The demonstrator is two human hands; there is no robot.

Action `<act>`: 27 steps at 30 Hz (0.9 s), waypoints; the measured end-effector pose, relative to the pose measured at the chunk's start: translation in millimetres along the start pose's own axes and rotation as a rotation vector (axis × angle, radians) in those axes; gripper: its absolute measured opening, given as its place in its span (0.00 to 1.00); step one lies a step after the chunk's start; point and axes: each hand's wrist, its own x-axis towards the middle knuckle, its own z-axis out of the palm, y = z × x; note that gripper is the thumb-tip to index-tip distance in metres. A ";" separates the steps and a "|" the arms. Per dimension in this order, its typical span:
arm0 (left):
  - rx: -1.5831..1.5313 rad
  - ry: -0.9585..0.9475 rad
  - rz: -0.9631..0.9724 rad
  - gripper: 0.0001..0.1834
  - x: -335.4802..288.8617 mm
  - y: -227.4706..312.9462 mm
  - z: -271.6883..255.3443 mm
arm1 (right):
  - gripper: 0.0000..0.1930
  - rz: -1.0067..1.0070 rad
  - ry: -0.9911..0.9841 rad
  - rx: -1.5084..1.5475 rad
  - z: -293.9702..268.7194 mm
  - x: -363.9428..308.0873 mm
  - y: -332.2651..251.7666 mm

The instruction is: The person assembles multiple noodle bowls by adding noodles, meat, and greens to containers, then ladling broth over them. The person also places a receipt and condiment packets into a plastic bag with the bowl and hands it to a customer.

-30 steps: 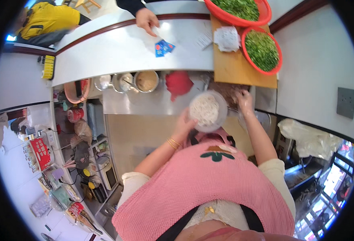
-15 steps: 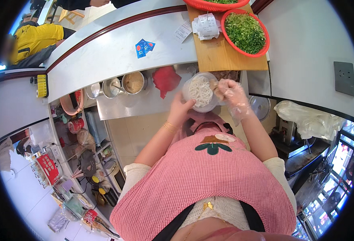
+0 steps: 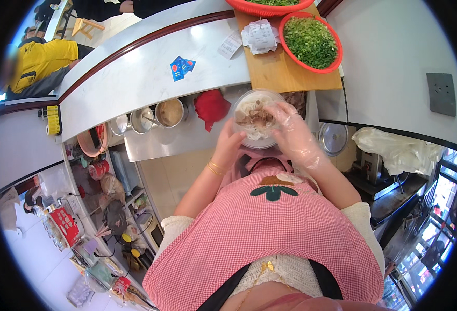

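Note:
My bare left hand (image 3: 229,141) grips the left side of a clear round plastic bowl (image 3: 252,143), its thumb on the rim. White noodles (image 3: 261,136) lie inside, with brown meat slices (image 3: 251,118) spread on top. My right hand (image 3: 294,132), in a clear plastic glove, reaches over the bowl's right side. Its fingers are apart and lightly bent at the meat, with the thumb lower down near the rim. No slice shows lifted in it; the fingertips partly cover the meat.
Metal pots (image 3: 170,113) and a red cloth (image 3: 211,107) sit on the steel shelf under the white counter (image 3: 135,78). A red basket of chopped greens (image 3: 311,44) and paper slips (image 3: 261,36) rest on a wooden board (image 3: 270,70). A person in yellow (image 3: 44,59) is beyond the counter.
The meat slices that my right hand held beside the bowl now lie on the noodles. My right hand has moved left over the bowl and its fingers have spread.

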 end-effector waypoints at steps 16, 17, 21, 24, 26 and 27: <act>-0.067 -0.032 0.157 0.41 5.6 12.5 -10.2 | 0.10 -0.104 0.204 0.262 -36.9 25.8 -0.8; -0.079 -0.029 0.173 0.38 5.5 15.2 -8.8 | 0.10 -0.101 0.190 0.299 -40.2 33.1 0.7; 0.083 0.139 0.165 0.33 9.3 27.9 -2.6 | 0.06 -0.162 0.244 0.489 -65.7 92.4 16.3; 0.064 0.134 0.228 0.38 14.6 36.7 6.0 | 0.05 -0.218 0.374 0.324 -106.2 183.8 42.9; 0.013 0.129 0.255 0.38 18.2 39.8 15.3 | 0.08 -0.233 0.388 0.184 -132.6 256.2 65.4; -0.007 0.120 0.278 0.36 19.4 41.8 20.1 | 0.10 -0.241 0.416 0.102 -136.4 289.8 76.0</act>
